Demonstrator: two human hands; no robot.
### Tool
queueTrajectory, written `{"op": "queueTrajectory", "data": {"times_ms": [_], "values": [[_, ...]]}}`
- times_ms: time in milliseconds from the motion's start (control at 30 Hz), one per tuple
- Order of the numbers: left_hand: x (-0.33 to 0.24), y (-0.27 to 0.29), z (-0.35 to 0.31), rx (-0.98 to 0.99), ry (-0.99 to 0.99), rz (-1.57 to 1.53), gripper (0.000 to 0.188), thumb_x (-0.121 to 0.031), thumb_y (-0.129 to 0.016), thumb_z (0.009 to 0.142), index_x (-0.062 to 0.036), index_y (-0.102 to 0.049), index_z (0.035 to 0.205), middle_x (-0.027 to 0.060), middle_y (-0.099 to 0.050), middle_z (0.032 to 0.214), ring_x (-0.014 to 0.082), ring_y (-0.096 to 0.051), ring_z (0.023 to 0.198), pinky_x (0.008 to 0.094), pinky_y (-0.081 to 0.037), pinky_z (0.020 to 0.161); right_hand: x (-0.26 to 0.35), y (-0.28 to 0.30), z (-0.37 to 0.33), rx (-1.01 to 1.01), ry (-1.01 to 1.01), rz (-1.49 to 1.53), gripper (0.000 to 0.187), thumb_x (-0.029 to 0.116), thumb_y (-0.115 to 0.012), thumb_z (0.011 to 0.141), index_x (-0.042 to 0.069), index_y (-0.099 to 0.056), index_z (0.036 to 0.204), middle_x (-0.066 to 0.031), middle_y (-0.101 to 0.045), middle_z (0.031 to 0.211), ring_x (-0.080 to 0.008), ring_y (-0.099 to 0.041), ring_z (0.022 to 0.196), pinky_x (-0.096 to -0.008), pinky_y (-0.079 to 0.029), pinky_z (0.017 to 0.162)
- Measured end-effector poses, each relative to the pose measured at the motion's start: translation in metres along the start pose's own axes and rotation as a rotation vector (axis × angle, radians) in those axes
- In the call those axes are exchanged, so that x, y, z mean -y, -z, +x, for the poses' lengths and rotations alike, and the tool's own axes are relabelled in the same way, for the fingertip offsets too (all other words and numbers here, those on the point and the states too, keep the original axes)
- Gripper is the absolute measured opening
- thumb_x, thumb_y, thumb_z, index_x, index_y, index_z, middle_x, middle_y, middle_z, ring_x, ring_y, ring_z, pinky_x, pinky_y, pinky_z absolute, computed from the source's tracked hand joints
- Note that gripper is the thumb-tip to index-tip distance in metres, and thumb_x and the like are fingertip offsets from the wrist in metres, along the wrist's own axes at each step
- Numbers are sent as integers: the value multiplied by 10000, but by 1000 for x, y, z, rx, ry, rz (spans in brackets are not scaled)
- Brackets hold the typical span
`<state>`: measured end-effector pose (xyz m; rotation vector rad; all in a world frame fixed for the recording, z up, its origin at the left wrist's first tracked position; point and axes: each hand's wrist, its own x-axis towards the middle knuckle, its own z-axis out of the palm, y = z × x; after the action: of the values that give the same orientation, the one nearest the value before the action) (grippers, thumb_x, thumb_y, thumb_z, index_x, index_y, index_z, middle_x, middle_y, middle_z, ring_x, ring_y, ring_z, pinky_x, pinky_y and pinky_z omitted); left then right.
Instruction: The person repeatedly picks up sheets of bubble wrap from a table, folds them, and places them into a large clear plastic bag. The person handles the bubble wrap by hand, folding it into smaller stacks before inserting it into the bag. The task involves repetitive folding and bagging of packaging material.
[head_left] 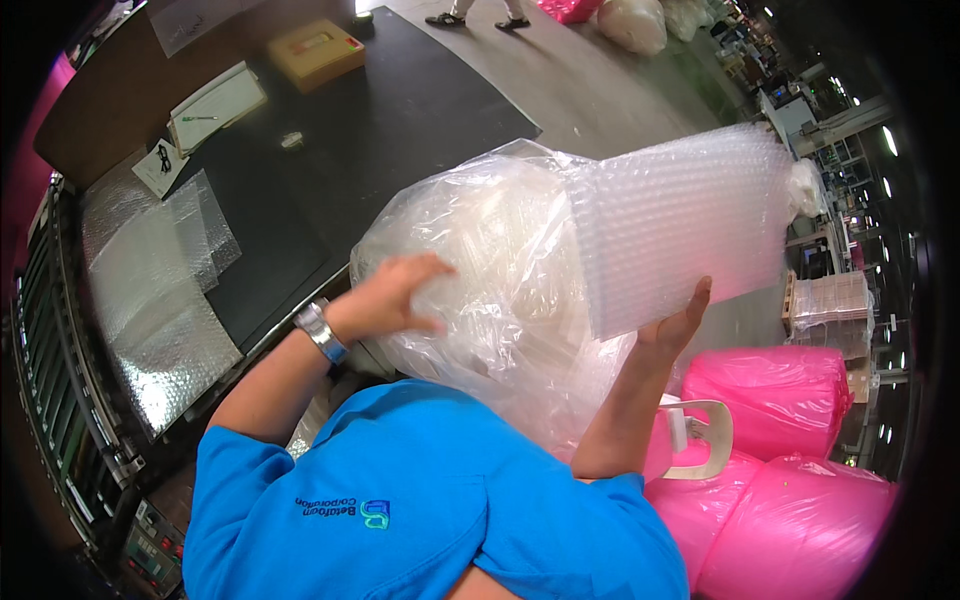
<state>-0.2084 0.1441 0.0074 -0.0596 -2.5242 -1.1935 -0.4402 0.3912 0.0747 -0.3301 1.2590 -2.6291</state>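
Right hand point(672, 330) gripping the lower edge of a flat bubble-wrap bundle point(690, 220) right of centre, left hand point(388, 297) open, fingers spread by a large clear plastic bag point(510, 255) mid-frame, dark desk point(400, 110) upper left.

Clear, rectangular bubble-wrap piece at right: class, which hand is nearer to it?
Right. The right hand holds the bubble-wrap piece at its lower edge; the left hand is off to its left, by the clear plastic bag.
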Motion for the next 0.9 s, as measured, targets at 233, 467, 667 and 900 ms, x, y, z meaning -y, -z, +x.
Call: {"op": "queueTrajectory", "data": {"times_ms": [233,467,667,900], "values": [[0,-15,-15,561,262,-109,232,-106,-668,681,-52,-584,890,78,-599,784,239,-589,802,374,-419,799,-99,113,-18,-6,-412,-337,588,383,-497,854,0,-351,1275,-134,-406,1279,-274,-396,1166,-412,-313,991],[-43,42,8,609,-22,-833,505,-293,-723,689,-20,-534,1070,126,-534,1071,199,-526,974,308,-457,760,-103,68,-68,150,-488,-557,892,263,-694,695,-21,-155,1347,-170,-302,1338,-267,-319,1219,-362,-248,1022],[29,-9,0,-27,571,-786,875,-502,-621,725,-25,-226,1344,155,-322,1349,264,-345,1217,391,-249,1016,-85,6,-63,443,-343,-443,911,222,-707,701,-29,-123,1353,-179,-283,1343,-268,-279,1243,-349,-226,1032],[21,-5,-15,-151,633,-1110,748,-172,-590,715,-33,-204,1341,139,-388,1281,251,-419,1148,368,-351,955,-125,24,-62,559,-436,-419,876,371,-654,755,35,-132,1373,-206,-226,1375,-292,-246,1269,-372,-236,1018]]}}
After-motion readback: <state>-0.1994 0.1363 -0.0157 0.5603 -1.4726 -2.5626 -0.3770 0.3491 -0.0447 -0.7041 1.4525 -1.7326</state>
